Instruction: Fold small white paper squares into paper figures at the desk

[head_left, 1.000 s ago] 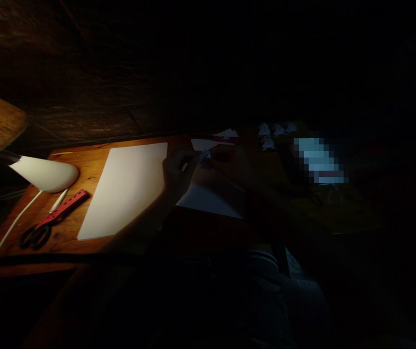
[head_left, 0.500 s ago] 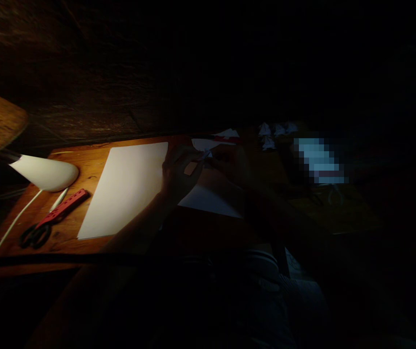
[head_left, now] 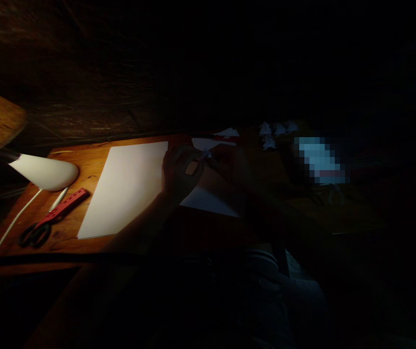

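Note:
Between my two hands is a small piece of folded white paper (head_left: 205,155), raised over the table. My left hand (head_left: 180,170) pinches it from the left between thumb and fingertips. From the right, my right hand (head_left: 229,162) closes on the same paper; its fingers lie in deep shadow. Below the hands a white sheet (head_left: 211,202) lies partly hidden. To the left rests a larger white sheet or stack of paper (head_left: 128,184), brightly lit. Several small folded paper pieces (head_left: 269,141) stand at the back right.
A lamp with a white base (head_left: 50,173) stands at the left, its cord (head_left: 15,228) trailing forward. Close by lie scissors (head_left: 37,236) with black handles and a red perforated strip (head_left: 64,207). A pixelated bright screen (head_left: 320,160) is at the right. Paper scraps (head_left: 213,144) lie behind my hands.
The folded paper has turned slightly between my fingertips and shows less of itself. Both hands stay in nearly the same place.

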### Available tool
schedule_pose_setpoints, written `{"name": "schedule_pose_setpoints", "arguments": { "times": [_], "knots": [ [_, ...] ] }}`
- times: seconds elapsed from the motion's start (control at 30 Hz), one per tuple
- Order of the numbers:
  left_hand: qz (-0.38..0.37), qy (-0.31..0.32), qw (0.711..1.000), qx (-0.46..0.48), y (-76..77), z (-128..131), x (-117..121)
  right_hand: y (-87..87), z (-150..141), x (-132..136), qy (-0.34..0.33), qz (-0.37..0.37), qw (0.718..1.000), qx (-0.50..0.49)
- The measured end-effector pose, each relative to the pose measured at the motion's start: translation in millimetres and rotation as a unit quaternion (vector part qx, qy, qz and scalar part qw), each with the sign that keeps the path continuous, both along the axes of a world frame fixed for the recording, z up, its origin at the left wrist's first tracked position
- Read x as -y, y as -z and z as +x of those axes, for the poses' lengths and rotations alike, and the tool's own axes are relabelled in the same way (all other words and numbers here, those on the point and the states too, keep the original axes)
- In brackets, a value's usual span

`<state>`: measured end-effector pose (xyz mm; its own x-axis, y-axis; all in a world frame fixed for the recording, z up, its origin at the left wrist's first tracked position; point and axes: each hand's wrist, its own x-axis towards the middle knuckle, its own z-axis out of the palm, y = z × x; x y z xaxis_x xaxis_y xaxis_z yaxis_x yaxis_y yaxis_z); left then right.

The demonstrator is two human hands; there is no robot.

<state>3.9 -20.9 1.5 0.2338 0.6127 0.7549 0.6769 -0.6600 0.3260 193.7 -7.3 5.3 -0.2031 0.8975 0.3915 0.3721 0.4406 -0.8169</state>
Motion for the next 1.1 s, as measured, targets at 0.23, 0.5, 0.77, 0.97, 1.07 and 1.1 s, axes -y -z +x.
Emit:
{"name": "schedule_pose_setpoints", "arguments": {
  "times": [0.23, 0.5, 0.77, 0.97, 1.07, 1.1],
  "knots": [
    [0.006, -0.026, 1.0, -0.015, -0.4, 0, 2, -0.6, -2, 3, 0.012, 0.033, 0.999, 0.027],
    [0.01, -0.014, 1.0, 0.014, -3.3, 5, 5, -5.0, -6, 12, 0.038, 0.058, 0.994, 0.086],
    [0.003, 0.015, 0.997, 0.075, -1.9, 7, 5, -9.2, -10, 19, 0.056, 0.068, 0.989, 0.115],
    [0.018, 0.015, 0.996, 0.084, -3.1, 8, 5, -7.1, -12, 18, 0.065, 0.044, 0.992, 0.094],
    [0.034, 0.02, 0.995, 0.087, -3.5, 8, 5, -4.2, -13, 15, 0.068, 0.029, 0.995, 0.066],
    [0.033, 0.019, 0.996, 0.086, -3.4, 8, 5, -3.5, -14, 15, 0.069, 0.022, 0.996, 0.058]
  ]
}}
